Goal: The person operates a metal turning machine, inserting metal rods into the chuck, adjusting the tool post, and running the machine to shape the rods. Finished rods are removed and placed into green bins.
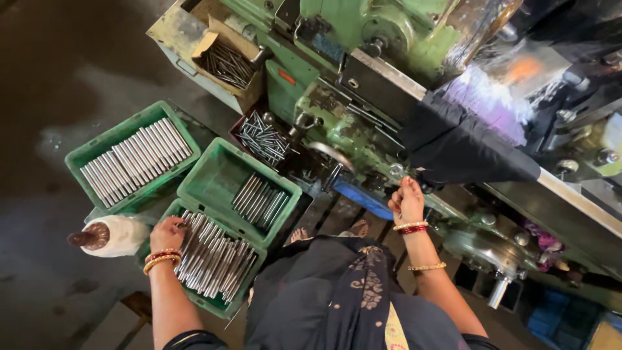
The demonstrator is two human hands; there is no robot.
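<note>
My left hand (170, 233) reaches down into the nearest green crate (217, 304), its fingers on the pile of long shiny metal rods (214, 259) there; whether it grips one I cannot tell. My right hand (407, 201) is raised to the green lathe-like machine (337, 123), fingers closed around a small knob or lever at its front edge, beside a dark cloth (460, 152) draped over the machine. Both wrists wear bangles.
Two more green crates hold rods: one at the left (133, 162), one in the middle (236, 181). A cardboard box (227, 61) and a dark tray (262, 139) hold smaller rods. A white-wrapped object (113, 236) stands by my left hand. The dark floor is wet.
</note>
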